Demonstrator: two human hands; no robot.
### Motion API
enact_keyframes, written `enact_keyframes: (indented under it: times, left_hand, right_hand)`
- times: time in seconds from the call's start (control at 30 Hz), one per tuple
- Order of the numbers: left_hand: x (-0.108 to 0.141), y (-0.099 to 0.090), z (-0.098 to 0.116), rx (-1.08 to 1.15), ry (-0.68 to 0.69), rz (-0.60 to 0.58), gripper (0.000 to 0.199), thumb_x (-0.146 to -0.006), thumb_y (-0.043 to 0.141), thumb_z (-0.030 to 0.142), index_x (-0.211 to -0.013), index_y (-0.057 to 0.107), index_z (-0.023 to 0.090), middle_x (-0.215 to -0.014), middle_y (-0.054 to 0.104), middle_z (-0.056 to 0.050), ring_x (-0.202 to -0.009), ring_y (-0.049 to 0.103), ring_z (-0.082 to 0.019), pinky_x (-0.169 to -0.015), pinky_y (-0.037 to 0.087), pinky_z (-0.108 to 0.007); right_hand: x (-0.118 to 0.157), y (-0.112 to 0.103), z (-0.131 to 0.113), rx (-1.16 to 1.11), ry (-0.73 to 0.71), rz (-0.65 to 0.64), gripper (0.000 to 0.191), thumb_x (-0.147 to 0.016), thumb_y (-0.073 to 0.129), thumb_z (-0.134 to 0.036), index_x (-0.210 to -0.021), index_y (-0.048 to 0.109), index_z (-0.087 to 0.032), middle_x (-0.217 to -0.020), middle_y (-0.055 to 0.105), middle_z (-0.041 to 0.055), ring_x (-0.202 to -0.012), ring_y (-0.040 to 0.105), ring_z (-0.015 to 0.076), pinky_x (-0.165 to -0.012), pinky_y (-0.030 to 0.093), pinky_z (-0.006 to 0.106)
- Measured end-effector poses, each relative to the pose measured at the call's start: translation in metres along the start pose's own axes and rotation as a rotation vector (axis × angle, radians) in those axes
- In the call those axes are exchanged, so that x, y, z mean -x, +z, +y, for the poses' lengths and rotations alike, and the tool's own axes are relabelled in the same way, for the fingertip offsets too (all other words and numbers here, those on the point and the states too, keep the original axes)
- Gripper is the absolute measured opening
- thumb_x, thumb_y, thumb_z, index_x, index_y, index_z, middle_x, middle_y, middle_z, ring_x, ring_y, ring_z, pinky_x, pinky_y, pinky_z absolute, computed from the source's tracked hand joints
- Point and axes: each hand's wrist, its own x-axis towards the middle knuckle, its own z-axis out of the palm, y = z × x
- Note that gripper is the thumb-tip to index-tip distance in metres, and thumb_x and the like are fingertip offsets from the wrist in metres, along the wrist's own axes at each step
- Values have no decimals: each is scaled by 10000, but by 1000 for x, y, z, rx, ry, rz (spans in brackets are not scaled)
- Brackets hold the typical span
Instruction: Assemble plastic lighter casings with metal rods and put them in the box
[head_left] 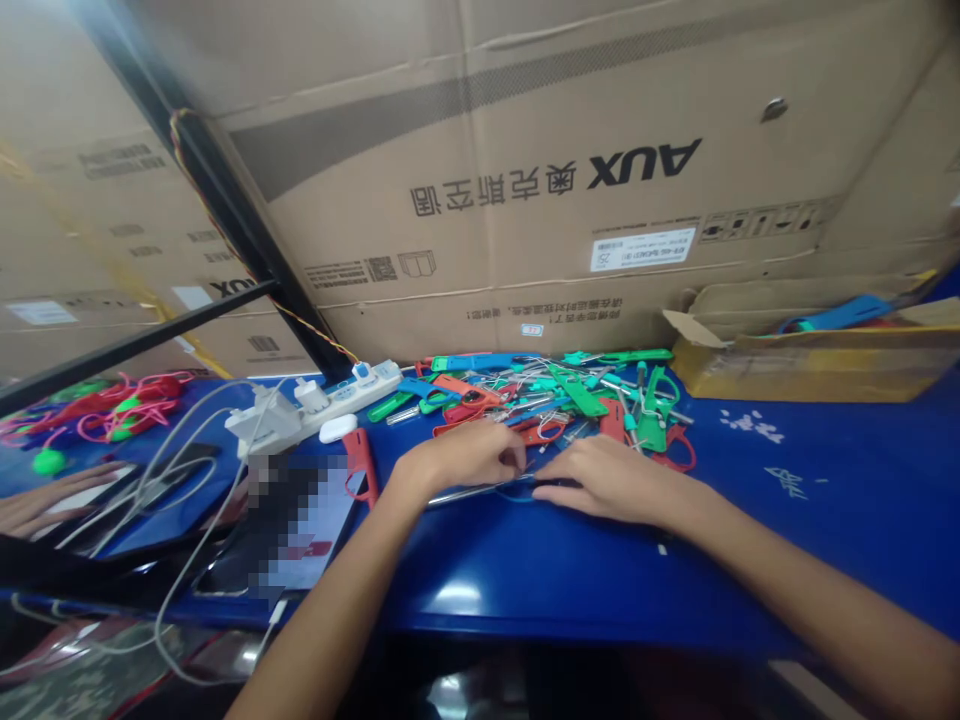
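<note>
My left hand (476, 455) is closed, its fingertips pinched together just above the blue table; whatever is between them is too small to name. Below it lies a thin metal tube (465, 493), pointing left, that appears to belong to a long-nosed lighter. A blue curved part (517, 497) shows at the right end of the tube. My right hand (600, 480) curls its fingers over that end and covers most of it. Right behind both hands spreads a pile of lighter parts (577, 385): green, blue and red handle pieces with metal tubes and wires.
A red lighter handle (361, 465) lies by a tablet (315, 530) at left. A power strip (330, 410) with cables stands behind it. An open cardboard box (817, 365) holds coloured pieces at right. Small white bits (752, 425) lie nearby. Another person's hand (52, 505) rests at far left.
</note>
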Motion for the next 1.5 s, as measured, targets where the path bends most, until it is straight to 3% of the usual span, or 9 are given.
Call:
enact_keyframes:
  times: [0.2, 0.5, 0.83, 1.0, 1.17, 1.33, 1.5]
  left_hand:
    - [9, 1, -12, 211, 70, 34, 160, -857, 591, 124, -933, 725, 168, -876, 740, -22, -753, 656, -143, -704, 472, -238]
    - [24, -1, -19, 382, -57, 102, 116, -945, 527, 194, -962, 636, 157, -942, 751, -55, -842, 688, -162, -736, 502, -263]
    - [13, 17, -21, 180, -14, 217, 123, -937, 628, 195, -1043, 690, 200, -949, 749, -18, -818, 685, -161, -713, 480, -270]
    - [17, 9, -15, 153, -18, 262, 121, -941, 643, 214, -1040, 708, 194, -971, 749, -24, -835, 679, -163, -721, 481, -277]
    - [32, -7, -28, 155, -62, 198, 160, -924, 681, 326, -946, 778, 201, -957, 767, -23, -856, 686, -168, -784, 489, -278]
    - [38, -6, -46, 259, -62, 72, 191, -916, 684, 362, -935, 799, 210, -948, 792, -17, -865, 709, -170, -815, 498, -258]
    - [34, -1, -43, 179, -92, 46, 188, -916, 674, 345, -900, 805, 211, -949, 793, -27, -862, 706, -184, -769, 485, -261]
  right_hand:
    - [-2, 8, -5, 202, 62, -57, 300, -1023, 551, -401, -1100, 779, -222, -915, 796, 89, -773, 753, 253, -580, 430, 301]
    - [1, 16, -1, 307, 42, -7, 255, -1014, 567, -347, -1142, 767, -255, -903, 800, 42, -738, 755, 224, -533, 390, 285]
    - [1, 10, -1, 240, 11, 50, 222, -980, 616, -292, -1129, 776, -252, -897, 804, 45, -728, 751, 202, -562, 453, 266]
    - [6, -6, 3, 104, 29, 93, 288, -995, 593, -403, -1189, 764, -275, -931, 813, 46, -795, 758, 214, -674, 519, 285]
    - [11, -15, 19, 39, 40, 96, 347, -994, 587, -487, -1196, 765, -269, -1094, 804, 34, -932, 761, 231, -790, 535, 322]
    - [9, -11, 24, -53, -42, -14, 238, -1009, 590, -349, -1118, 792, -286, -1087, 805, 2, -957, 756, 211, -813, 533, 327]
    - [6, -9, 22, -101, -29, -50, 222, -979, 624, -242, -1127, 790, -248, -1078, 806, 20, -942, 752, 210, -797, 528, 319]
